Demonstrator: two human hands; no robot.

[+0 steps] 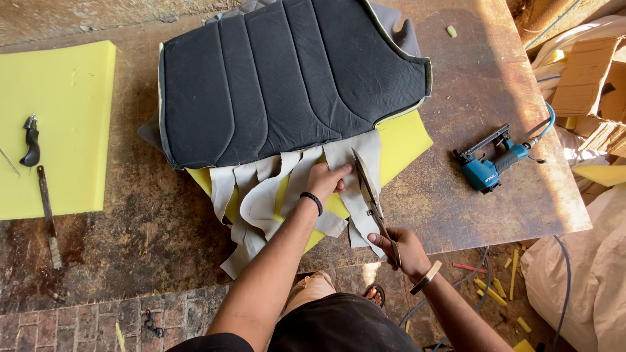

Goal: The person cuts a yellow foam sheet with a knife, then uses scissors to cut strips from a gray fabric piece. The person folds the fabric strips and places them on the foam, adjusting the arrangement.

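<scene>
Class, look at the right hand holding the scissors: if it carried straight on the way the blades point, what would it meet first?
Most likely the grey fabric strip that the left hand is holding, just ahead of the scissors in the right hand; beyond it lies the dark seat cover.

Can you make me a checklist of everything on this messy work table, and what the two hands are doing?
Surface: worn brown table, stained and scuffed.
Job's things: black quilted seat cover on yellow foam; grey fabric strips hang off its near edge; scissors open at a strip.
Clutter: foam slab at left with a black tool on it; a long blade beside it; blue staple gun; foam scraps on the floor.
Grippers: left hand pinches a strip; right hand grips the scissors.
Cables: blue hose on the staple gun; dark cable on the floor.
Surroundings: cardboard, white sack, brick floor.
</scene>
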